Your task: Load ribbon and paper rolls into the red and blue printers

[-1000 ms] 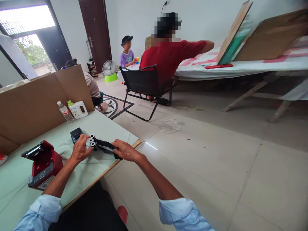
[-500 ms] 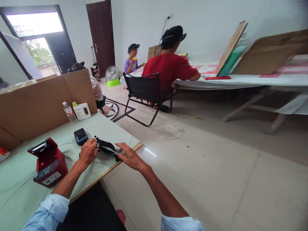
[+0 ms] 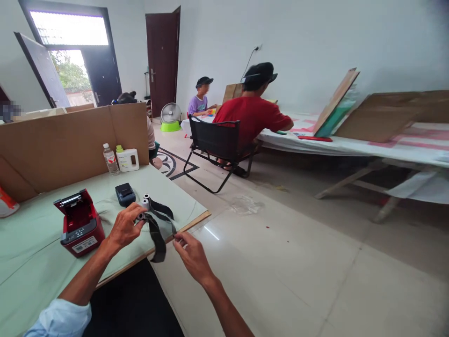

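Observation:
My left hand (image 3: 125,228) is closed on a small roll (image 3: 141,216) from which a black ribbon (image 3: 157,238) hangs down over the table edge. My right hand (image 3: 190,253) pinches the ribbon's other end just off the table. Two more small white rolls (image 3: 145,200) with a black strip (image 3: 162,208) lie on the pale green table (image 3: 31,252) just beyond. A red label printer (image 3: 80,223) with its lid up stands to the left, and a small dark blue device (image 3: 125,194) lies behind the rolls.
A cardboard screen (image 3: 63,145) lines the table's far side, with a water bottle (image 3: 111,159) and a white jug (image 3: 127,159) in front. A person in red (image 3: 250,117) sits on a black folding chair (image 3: 217,142) at a long table (image 3: 351,145). Another person sits farther back near a fan (image 3: 170,112).
My hands have lifted one roll off the table and drawn its black ribbon out toward me. The camera has tilted up and turned left.

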A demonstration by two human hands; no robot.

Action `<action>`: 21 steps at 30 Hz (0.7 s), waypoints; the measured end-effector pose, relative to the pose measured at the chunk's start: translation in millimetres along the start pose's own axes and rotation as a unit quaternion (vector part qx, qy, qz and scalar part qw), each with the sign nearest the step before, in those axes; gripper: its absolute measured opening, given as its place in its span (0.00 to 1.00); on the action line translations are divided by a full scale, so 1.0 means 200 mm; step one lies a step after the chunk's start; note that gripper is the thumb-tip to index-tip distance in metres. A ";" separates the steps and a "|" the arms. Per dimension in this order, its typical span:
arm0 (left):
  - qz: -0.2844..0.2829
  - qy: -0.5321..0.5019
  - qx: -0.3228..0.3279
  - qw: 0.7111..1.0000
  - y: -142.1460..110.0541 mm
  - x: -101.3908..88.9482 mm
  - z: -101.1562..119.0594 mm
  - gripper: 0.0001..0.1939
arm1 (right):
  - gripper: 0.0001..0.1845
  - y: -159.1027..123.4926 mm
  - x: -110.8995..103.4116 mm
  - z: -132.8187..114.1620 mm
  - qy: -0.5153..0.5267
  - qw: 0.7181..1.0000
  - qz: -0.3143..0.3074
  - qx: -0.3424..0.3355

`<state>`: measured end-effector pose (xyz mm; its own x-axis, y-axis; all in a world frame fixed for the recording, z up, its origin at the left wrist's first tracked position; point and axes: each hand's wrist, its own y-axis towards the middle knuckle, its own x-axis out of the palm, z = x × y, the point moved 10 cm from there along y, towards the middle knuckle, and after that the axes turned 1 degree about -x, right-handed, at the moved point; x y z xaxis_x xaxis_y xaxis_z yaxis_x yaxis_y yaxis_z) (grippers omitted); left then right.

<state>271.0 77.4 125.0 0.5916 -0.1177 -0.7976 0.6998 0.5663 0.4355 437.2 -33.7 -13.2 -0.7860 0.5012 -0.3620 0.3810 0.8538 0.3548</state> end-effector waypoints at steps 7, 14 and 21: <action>0.057 -0.089 -0.015 0.994 -0.23 -0.29 0.10 0.15 | 0.21 -0.03 0.26 -0.23 0.003 0.997 0.009 -0.072; 0.099 -0.129 -0.050 0.985 -0.51 -0.39 0.06 0.13 | 0.24 -0.07 0.43 -0.59 0.026 0.968 0.008 -0.251; 0.160 -0.128 -0.092 0.974 -0.69 -0.59 -0.16 0.14 | 0.26 0.05 0.72 -0.89 0.031 0.939 -0.110 -0.323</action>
<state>92.5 39.0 144.9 0.8650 -0.0968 -0.4923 0.3927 0.7415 0.5441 241.0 22.7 91.5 -0.8453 0.2974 -0.4438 -0.1526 0.6616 0.7341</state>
